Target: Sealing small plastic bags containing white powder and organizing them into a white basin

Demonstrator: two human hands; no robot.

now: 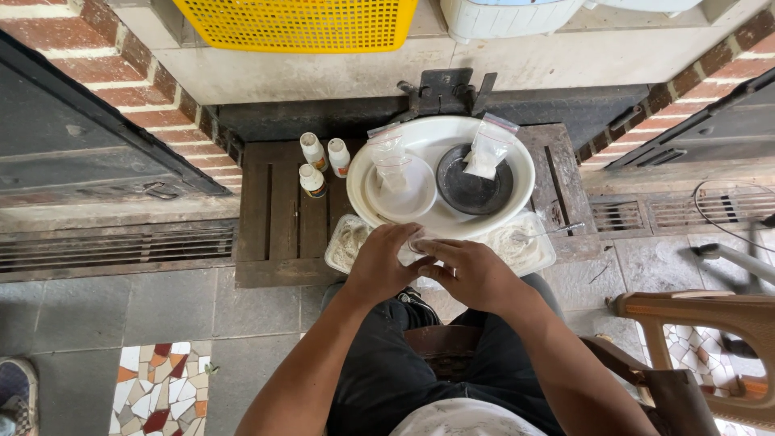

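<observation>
My left hand (383, 262) and my right hand (472, 270) meet over my lap, both closed on a small clear plastic item (420, 245), mostly hidden by my fingers. Just beyond them lies a clear plastic tray (533, 246) with whitish material. Behind it sits a large white basin (523, 165) holding a small white bowl (412, 202) and a dark round dish (472, 190). A small clear bag (390, 153) stands in the white bowl, another bag (488, 145) rests on the dark dish.
Three small white bottles (323, 161) stand on the dark wooden pallet (278, 210) left of the basin. A wooden chair (710, 339) is at my right. A yellow basket (299, 20) sits on the ledge above. Floor drains run left and right.
</observation>
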